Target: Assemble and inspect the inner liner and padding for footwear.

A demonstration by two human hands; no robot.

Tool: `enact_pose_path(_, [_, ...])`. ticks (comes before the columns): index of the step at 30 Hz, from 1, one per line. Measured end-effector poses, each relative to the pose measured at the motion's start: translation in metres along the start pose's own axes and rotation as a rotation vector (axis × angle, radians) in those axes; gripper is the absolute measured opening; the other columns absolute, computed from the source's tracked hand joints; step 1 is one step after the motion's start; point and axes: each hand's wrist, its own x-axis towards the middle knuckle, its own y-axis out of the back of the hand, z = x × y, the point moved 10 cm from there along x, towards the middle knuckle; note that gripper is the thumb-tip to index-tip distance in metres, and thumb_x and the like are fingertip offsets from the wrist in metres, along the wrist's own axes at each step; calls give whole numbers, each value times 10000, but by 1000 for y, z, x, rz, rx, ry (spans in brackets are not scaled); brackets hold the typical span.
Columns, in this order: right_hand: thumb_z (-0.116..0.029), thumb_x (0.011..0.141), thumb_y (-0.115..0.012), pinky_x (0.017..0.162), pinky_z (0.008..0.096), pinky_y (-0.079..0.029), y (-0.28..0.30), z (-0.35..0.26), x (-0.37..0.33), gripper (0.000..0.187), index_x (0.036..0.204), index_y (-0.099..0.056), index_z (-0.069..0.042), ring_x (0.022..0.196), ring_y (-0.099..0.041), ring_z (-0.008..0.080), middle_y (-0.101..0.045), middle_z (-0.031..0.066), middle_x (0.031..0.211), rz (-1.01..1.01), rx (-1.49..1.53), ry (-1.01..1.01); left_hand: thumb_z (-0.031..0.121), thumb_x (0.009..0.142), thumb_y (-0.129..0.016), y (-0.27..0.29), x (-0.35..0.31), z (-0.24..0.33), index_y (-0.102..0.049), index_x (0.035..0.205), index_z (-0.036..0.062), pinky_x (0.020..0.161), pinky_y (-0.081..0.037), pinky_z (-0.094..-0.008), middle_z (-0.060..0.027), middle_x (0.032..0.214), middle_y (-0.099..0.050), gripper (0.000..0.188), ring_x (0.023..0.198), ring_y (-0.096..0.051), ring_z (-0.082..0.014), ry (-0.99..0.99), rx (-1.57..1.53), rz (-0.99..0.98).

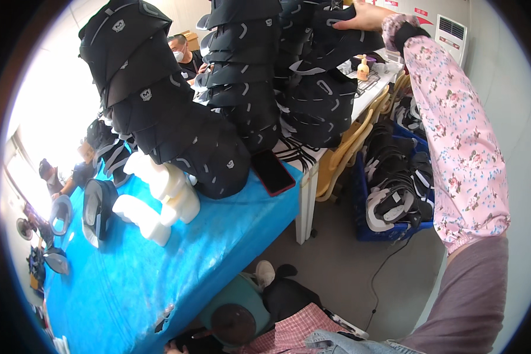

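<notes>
My right hand (366,16) reaches out to the far right stack, thumb and fingers closed on a black curved fabric piece (336,50) with grey trim. Under that piece stands the rest of its stack (321,109) of similar black pieces. Two taller nested stacks, a middle one (242,71) and a leaning left one (141,94) with pale emblems, rise beside it. At the lower edge a bit of my left hand (174,348) shows by a dark cuff; its fingers are mostly cut off.
A blue-covered table (236,236) bears white moulded forms (165,192), a phone (272,172) and a loose black-and-grey piece (98,209). A yellow bottle (363,69) stands beyond. Blue crates (363,227) of pieces, chairs (351,138) and a cable (374,283) lie right. Co-workers (186,56) sit beyond.
</notes>
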Motion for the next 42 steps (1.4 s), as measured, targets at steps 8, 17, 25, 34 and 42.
enact_pose_path(8, [-492,758,-656,896,355,-472,-30,3,43,700,1318,-442,-131,1006,-611,266,-622,143,1129,-262,-215,314,502,869,-442,8,6,20,-513,1229,91,840,-463,-468,-218,1173,-568,551,1014,-579,-368,20,7,-83])
enact_pose_path(17, [-657,656,-681,823,334,-502,-96,46,1,999,1221,-414,121,959,-626,334,-581,284,1083,-59,-61,-260,487,851,-490,-17,12,3,-527,1217,112,740,-496,-486,-222,1125,-583,525,924,-600,-394,-20,95,-11])
enact_pose_path(25, [-712,672,-623,895,356,-459,-92,54,-12,1019,1242,-407,104,1038,-581,371,-567,296,1093,-25,-87,-176,488,840,-510,-14,19,18,-532,1213,114,664,-509,-492,-239,1092,-587,528,855,-612,-407,-33,95,14])
enact_pose_path(34, [-683,690,-639,530,280,-505,-67,60,-13,901,1182,-473,54,642,-632,213,-612,188,808,14,-164,-143,489,835,-520,-10,23,22,-534,1211,115,629,-512,-494,-246,1078,-589,531,821,-617,-411,-60,88,56])
enact_pose_path(42, [-658,711,-642,634,281,-513,-100,106,-70,840,1251,-370,-75,790,-608,198,-562,130,974,34,285,-335,499,837,-517,-14,22,20,-534,1209,102,643,-515,-490,-243,1097,-586,544,815,-624,-400,-96,108,114])
